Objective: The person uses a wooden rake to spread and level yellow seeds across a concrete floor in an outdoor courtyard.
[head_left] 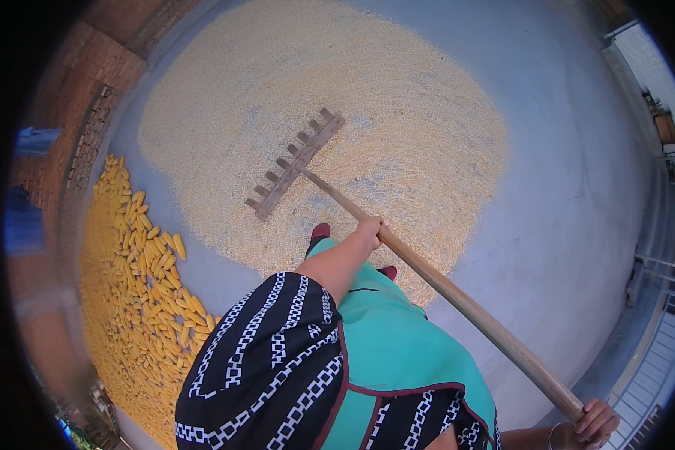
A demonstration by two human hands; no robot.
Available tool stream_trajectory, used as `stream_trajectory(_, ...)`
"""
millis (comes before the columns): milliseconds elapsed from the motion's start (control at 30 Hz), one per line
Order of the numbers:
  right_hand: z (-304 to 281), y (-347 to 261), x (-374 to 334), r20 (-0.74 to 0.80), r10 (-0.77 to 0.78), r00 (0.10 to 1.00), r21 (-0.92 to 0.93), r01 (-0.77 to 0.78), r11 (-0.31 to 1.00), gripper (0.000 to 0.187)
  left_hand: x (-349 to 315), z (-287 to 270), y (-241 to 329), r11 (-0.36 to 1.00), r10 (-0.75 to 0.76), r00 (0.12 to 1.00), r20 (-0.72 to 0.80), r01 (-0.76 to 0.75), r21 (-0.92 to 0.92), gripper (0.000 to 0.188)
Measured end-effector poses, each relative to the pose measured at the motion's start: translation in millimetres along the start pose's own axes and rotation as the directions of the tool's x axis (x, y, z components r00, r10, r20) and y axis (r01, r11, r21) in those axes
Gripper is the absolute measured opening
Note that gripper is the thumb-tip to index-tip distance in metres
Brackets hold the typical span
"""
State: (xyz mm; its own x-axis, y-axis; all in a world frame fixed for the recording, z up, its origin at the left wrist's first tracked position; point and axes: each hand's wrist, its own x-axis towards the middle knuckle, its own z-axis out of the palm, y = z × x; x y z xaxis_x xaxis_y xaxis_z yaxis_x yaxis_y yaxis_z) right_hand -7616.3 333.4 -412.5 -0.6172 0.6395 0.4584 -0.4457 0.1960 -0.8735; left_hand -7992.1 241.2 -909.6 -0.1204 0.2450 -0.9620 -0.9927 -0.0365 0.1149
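Note:
A wooden rake (pixel 457 296) slants across my front, its handle running from the lower right up to a toothed head (pixel 296 166) at upper left. Closed around the handle's middle is my left hand (pixel 369 231). My right hand (pixel 596 421), with a bangle at the wrist, grips the handle's near end at the lower right. The rake head is over a wide layer of pale yellow corn kernels (pixel 420 112), its blunt teeth pointing away to the upper left. Whether the teeth touch the kernels, I cannot tell.
Many yellow corn cobs (pixel 150 300) lie heaped at the left. Beyond them stands a brick wall (pixel 90 82). Grey concrete floor (pixel 570 172) surrounds the kernels. White metal railings (pixel 652 352) edge the right side. My shoes (pixel 321 230) are at the kernels' near part.

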Motion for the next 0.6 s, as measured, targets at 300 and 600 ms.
stream_trajectory(300,86.8,55.9,-13.1,-0.395,-0.230,0.890,-0.169,0.175,0.970,0.017,-11.8,77.3,45.3,0.969,0.044,0.986,0.158,-0.081,0.234,0.016)
stream_trajectory(600,226.8,278.4,136.3,-0.296,-0.065,0.953,-0.299,-0.028,0.954,0.017,-30.4,188.5,250.8,0.913,0.303,0.886,0.351,-0.375,0.158,0.013)
